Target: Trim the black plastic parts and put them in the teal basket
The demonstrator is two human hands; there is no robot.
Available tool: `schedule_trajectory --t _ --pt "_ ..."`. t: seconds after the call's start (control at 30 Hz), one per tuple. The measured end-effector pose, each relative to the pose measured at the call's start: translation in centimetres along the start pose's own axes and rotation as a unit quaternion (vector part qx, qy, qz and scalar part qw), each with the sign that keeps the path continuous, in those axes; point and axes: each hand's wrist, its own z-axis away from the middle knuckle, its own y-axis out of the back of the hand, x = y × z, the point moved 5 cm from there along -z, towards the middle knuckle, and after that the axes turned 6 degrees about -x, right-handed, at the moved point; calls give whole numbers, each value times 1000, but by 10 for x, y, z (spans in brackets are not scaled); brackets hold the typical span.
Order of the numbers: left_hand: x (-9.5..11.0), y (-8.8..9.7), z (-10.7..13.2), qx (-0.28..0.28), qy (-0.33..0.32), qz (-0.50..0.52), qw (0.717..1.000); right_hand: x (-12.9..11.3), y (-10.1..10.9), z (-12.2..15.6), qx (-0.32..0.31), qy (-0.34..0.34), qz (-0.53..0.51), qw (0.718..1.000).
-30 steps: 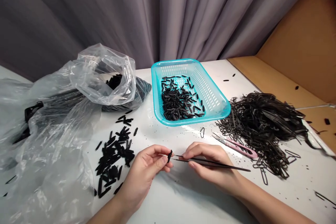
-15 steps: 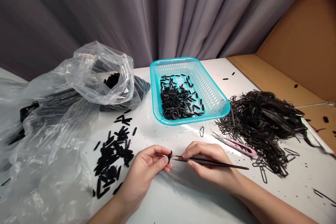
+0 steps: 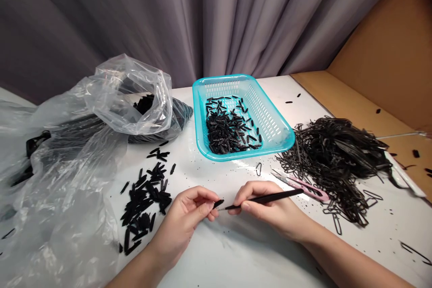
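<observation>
My left hand [image 3: 187, 219] pinches a small black plastic piece [image 3: 218, 203] between thumb and fingers, low over the white table [image 3: 236, 252]. My right hand [image 3: 270, 209] grips black tweezers [image 3: 266, 199], whose tip points left and meets that piece. A loose pile of similar black pieces [image 3: 145, 198] lies just left of my left hand. A turquoise basket [image 3: 275, 121] behind my hands holds several more black pieces.
A clear plastic bag [image 3: 67, 166] with dark parts inside covers the left side. A tangle of thin black loops [image 3: 337, 157] lies at the right, with pink snips [image 3: 308, 189] at its near edge. Brown cardboard [image 3: 371, 76] walls the right. Grey curtain hangs behind.
The tweezers' rear end has tilted upward and their tip has dropped slightly toward the piece. The black piece has turned from upright to nearly flat in my left fingers.
</observation>
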Motion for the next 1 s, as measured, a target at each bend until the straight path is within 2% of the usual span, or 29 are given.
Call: schedule_trajectory --t 0.17,0.33,0.47,1.0 --pt "2 -1 0 2 1 10 1000 2 2 -1 6 1 -6 1000" --pt "-1 1 -2 10 0 9 1000 -2 3 3 37 43 134 989" --pt "-3 2 -2 19 11 18 1000 -5 -1 4 31 85 168 982" --pt "-2 0 0 26 17 17 999 -6 -3 2 16 50 180 982"
